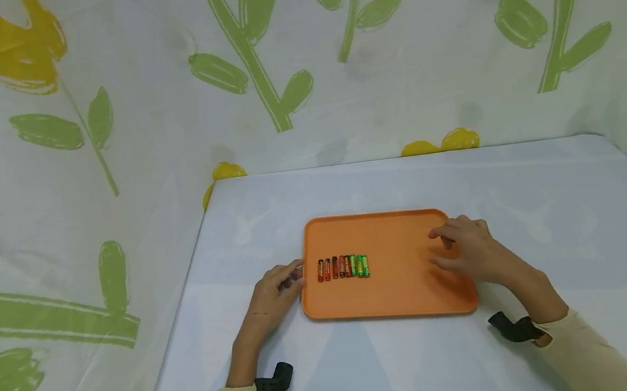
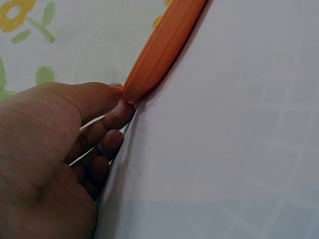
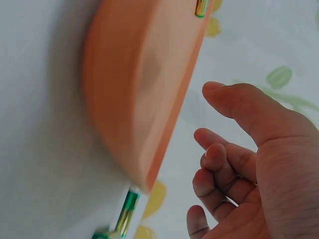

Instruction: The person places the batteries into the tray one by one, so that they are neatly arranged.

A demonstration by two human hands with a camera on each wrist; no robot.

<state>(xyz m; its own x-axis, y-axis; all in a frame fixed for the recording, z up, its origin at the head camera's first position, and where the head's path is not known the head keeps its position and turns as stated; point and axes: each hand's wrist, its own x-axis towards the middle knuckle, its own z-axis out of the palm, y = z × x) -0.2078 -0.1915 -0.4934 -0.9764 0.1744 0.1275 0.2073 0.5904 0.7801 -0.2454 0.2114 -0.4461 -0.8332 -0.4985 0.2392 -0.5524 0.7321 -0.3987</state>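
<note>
An orange tray lies on the table. On its left half, several small batteries stand side by side in a row, red and black ones at left and three green ones at right. My left hand is at the tray's left edge; the left wrist view shows the thumb and a finger pinching the rim. Over the tray's right part hovers my right hand, fingers loosely bent and nothing between them. Past the tray's end, the right wrist view shows a green battery with another green item beside it.
A pale patterned cloth covers the table. Flower-printed curtains hang along the back and left side. Each wrist wears a black strap-on camera, one on the left and one on the right.
</note>
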